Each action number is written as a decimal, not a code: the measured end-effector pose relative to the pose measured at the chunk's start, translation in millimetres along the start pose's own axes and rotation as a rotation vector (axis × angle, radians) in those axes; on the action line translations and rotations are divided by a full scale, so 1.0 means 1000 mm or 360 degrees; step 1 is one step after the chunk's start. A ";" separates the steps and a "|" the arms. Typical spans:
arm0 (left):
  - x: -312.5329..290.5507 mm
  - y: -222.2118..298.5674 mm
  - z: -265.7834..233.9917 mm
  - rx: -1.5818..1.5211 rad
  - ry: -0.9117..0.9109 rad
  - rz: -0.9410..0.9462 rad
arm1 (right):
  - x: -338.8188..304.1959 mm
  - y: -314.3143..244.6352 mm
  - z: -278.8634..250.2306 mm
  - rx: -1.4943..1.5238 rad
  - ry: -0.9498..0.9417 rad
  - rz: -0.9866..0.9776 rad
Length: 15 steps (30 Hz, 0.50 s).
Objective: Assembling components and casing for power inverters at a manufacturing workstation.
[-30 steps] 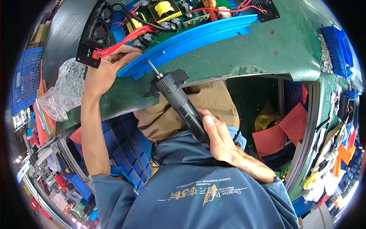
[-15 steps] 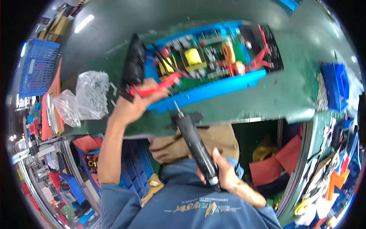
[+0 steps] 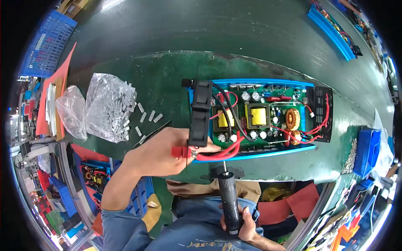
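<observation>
An open blue metal case (image 3: 268,154) with a green circuit board (image 3: 274,113) lies lengthwise on the bench. It carries yellow transformers (image 3: 257,116), copper-wound coils (image 3: 292,119) and red and black wires. My left hand (image 3: 157,152) grips its near left corner, beside black fans (image 3: 201,113) and a red terminal (image 3: 180,152); the fingertips are partly hidden behind the fan and red wires. My right hand (image 3: 248,226) is wrapped round a black electric screwdriver (image 3: 228,198). Its bit points away from me, with the tip close to the case's near wall; whether it touches, I cannot tell.
Left of the case, a clear plastic bag (image 3: 111,108) spills small grey pieces (image 3: 150,116) onto the green bench (image 3: 167,67). A blue crate (image 3: 48,46) is at far left, a blue bin (image 3: 368,146) at right. Another blue-cased unit (image 3: 333,33) lies far right.
The case has shifted right and toward me and turned nearly level. My left hand, earlier on the red wires, is now at the case's corner. The screwdriver has swung upright and moved right.
</observation>
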<state>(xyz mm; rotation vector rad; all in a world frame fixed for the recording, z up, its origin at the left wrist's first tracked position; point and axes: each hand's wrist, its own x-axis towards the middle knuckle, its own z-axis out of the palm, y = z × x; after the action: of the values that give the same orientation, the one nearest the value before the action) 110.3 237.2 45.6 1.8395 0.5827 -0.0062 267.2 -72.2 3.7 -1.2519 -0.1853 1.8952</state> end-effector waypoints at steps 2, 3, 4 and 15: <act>-0.003 0.006 -0.005 0.0071 -0.0024 0.0060 | -0.001 0.005 -0.001 -0.0023 0.0002 -0.0003; -0.004 0.006 -0.005 0.0159 -0.0047 0.0127 | -0.001 0.008 -0.001 -0.0041 0.0023 -0.0022; -0.004 0.000 0.000 0.0277 0.0082 0.0390 | -0.001 0.009 0.000 -0.0059 0.0043 -0.0042; -0.010 0.015 0.003 0.0562 -0.0144 0.0179 | 0.009 0.013 0.003 0.0311 -0.0286 -0.0020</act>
<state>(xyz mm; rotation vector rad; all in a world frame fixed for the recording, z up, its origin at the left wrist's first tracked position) 107.8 227.6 61.0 2.2003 0.4326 -0.1235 256.2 -73.3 -8.5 -0.9495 -0.0991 1.9632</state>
